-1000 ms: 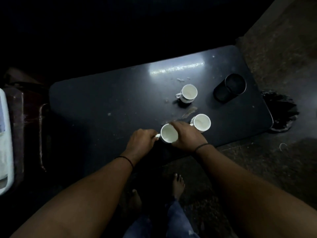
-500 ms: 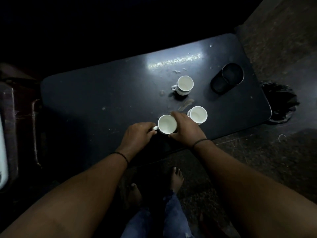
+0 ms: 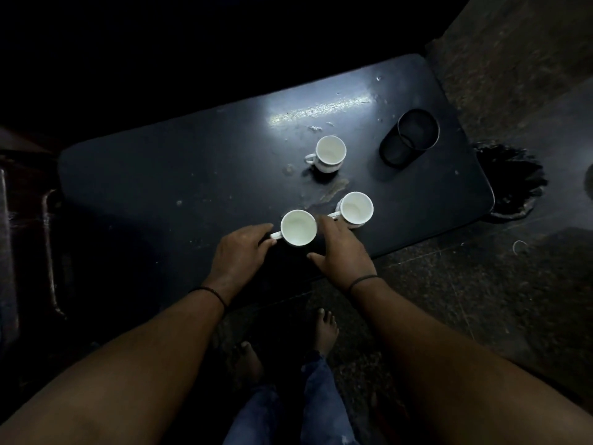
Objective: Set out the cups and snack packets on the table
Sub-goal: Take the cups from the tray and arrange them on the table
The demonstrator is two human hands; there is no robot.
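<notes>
We are standing over a dark desk (image 3: 160,187); three white cups are sitting upright on its right half; the near cup (image 3: 298,227) is resting by the near edge; our left hand (image 3: 240,252) is lying at its handle, fingers (image 3: 266,234) curled against it, though we cannot tell whether they are gripping; our right hand (image 3: 341,252) is lying open just right of it, fingers spread and holding nothing; a second cup (image 3: 356,208) is standing just beside, to the right; a third cup (image 3: 330,150) is standing farther back; a dark mesh holder (image 3: 409,138) is lying tipped near the far right corner.

A dim home room: low dark table (image 3: 160,187), 3 teacups (image 3: 330,150), stone floor (image 3: 481,300).
</notes>
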